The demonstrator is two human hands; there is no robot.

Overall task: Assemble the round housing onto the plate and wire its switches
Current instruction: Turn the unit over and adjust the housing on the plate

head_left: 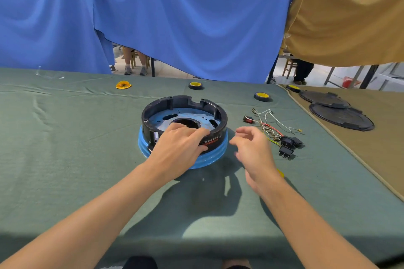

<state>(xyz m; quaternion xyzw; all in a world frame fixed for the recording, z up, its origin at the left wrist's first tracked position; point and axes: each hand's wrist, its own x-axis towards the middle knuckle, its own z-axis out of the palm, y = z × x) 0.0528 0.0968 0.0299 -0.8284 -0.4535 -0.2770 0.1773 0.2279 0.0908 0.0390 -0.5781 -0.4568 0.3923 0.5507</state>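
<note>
A black round housing (166, 105) sits on a blue plate (209, 157) in the middle of the green table. My left hand (181, 146) grips the housing's near rim, fingers over the top and thumb on the outer wall beside a row of red marks. My right hand (253, 148) hovers just right of the plate, fingers loosely curled, holding nothing. To the right lies a bundle of wires (269, 124) with a red switch (248, 119) and black switches (288, 146).
Two tape rolls (195, 85) (261, 96) and a yellow scrap (123, 84) lie at the table's far side. Black round covers (341, 116) rest on the tan cloth at the right. Blue and tan curtains hang behind. A person's legs show under the curtain.
</note>
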